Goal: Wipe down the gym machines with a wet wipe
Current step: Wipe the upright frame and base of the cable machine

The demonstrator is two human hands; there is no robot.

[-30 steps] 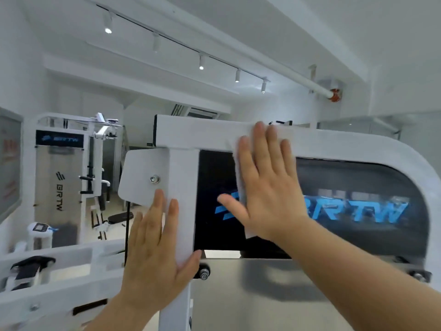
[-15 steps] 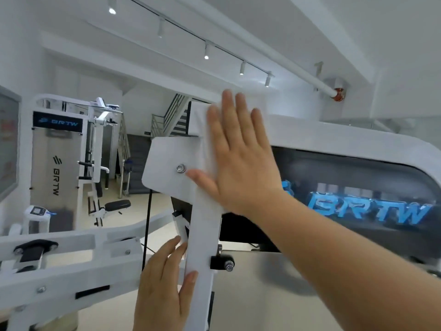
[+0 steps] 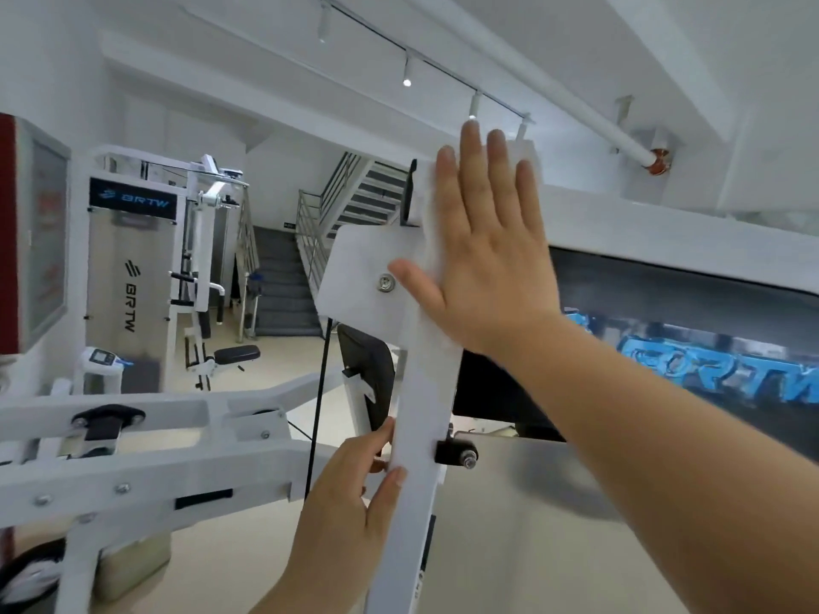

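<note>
The white gym machine frame [image 3: 425,392] fills the middle, with a bolted bracket plate [image 3: 359,268] at its upper corner and a black panel [image 3: 687,312] bearing a blue logo to the right. My right hand [image 3: 483,259] lies flat with straight fingers, pressing a white wet wipe [image 3: 429,223] onto the frame's top corner. Most of the wipe is hidden under the palm. Lower down, my left hand [image 3: 345,516] grips the upright post, thumb on its front face and fingers curled round its left edge.
A white lever arm [image 3: 146,463] of the machine reaches out at lower left, and a black cable [image 3: 319,392] hangs beside the post. Farther back stand another white machine [image 3: 128,277], a small bench [image 3: 235,354] and a staircase [image 3: 283,281].
My right hand slid the wipe left along the top bar, from the black panel to the frame's corner. My left hand moved down the post and went from lying flat to gripping its edge.
</note>
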